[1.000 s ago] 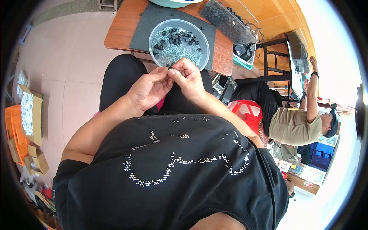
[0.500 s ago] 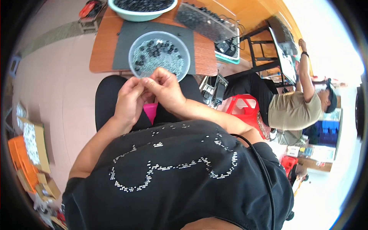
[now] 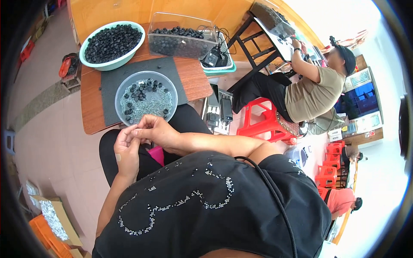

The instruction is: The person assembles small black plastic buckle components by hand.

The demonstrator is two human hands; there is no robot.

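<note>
My left hand (image 3: pixel 127 150) and my right hand (image 3: pixel 161 132) meet over my lap, fingertips pinched together. Whatever sits between those fingers is too small or too hidden to name. Just beyond them, a translucent round bowl (image 3: pixel 119 95) stands at the near edge of the table. Inside it lie many small clear slender pieces (image 3: pixel 150 105), with small black round parts (image 3: pixel 138 91) scattered on top. Something bright pink (image 3: pixel 157 155) shows below my hands, between my legs.
A dark mat (image 3: pixel 170 69) lies under the bowl on the brown table (image 3: pixel 91 103). Behind stand a pale green basin (image 3: pixel 112 65) of black parts and a clear bin (image 3: pixel 183 23) with more. To the right, a co-worker (image 3: pixel 307 92) sits on a red stool (image 3: pixel 262 120).
The view has swung, so the table, bowl and hands sit further left and lower, and more of the basin and bin shows. My hands stay pinched together.
</note>
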